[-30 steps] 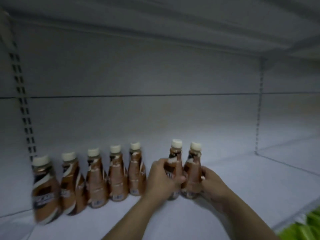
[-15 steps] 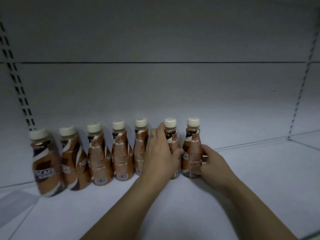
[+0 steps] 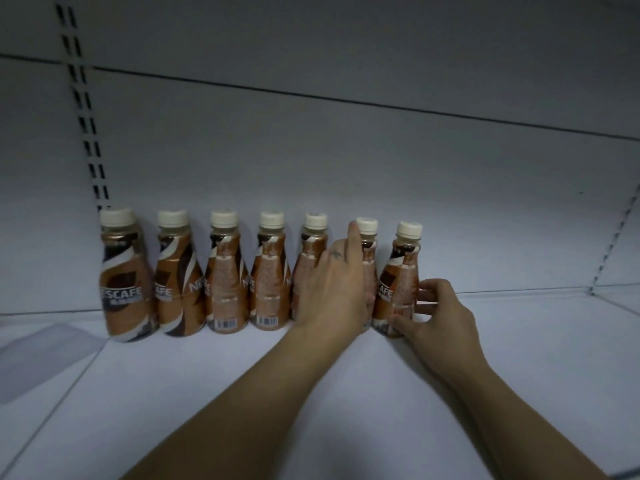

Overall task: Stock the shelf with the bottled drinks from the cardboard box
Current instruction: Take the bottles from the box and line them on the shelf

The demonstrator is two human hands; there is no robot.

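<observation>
Several brown coffee bottles with cream caps stand in a row along the back of the white shelf (image 3: 242,393). My left hand (image 3: 332,285) is wrapped around the sixth bottle (image 3: 367,226), hiding most of it, and its index finger reaches up to the cap. My right hand (image 3: 436,313) holds the lower body of the seventh bottle (image 3: 398,282), the last one on the right, with thumb at its base and fingertips on its side. Both bottles stand upright on the shelf, close to the fifth bottle (image 3: 311,265). The cardboard box is out of view.
Slotted uprights run up the back panel at the left (image 3: 83,116) and at the right (image 3: 620,237). A clear plastic piece (image 3: 45,348) lies on the shelf at the far left. Bare shelf extends to the right of the row and in front of it.
The two held bottles have slid left and back into line with the row, closing the gap to the fifth bottle. My left index finger has stretched up to the cap.
</observation>
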